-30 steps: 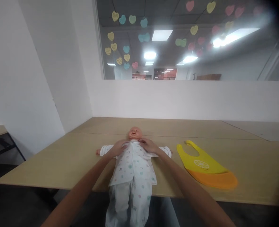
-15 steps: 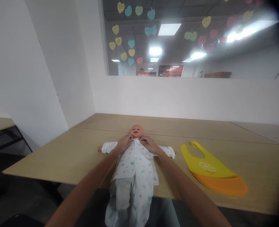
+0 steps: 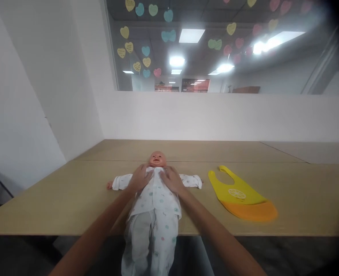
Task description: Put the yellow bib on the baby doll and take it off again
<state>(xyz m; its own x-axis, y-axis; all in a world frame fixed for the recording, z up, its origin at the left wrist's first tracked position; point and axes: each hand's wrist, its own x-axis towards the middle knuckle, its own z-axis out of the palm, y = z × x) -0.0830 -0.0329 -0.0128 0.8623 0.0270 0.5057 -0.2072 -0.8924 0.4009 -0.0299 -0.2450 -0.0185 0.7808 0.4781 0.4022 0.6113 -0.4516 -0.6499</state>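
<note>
A baby doll (image 3: 158, 158) lies on its back on the table, head at the far end and arms stretched out sideways. It wears a white patterned outfit (image 3: 154, 197), whose lower part reaches past the table's near edge. My left hand (image 3: 140, 177) rests on one side of the doll's upper chest, fingers laid out over the cloth. On the other side lies my right hand (image 3: 171, 179), its fingers also extended on the fabric just below the collar. Neither hand grips anything visible.
A yellow bib (image 3: 238, 189) with an orange pocket lies to the right of the doll on the wooden table (image 3: 71, 199). Behind the table stands a white wall (image 3: 186, 117) below a window with heart-shaped paper notes.
Both hands have moved from the collar at the doll's neck down onto its chest, and their fingers have flattened. The camera has turned, shifting the scene left.
</note>
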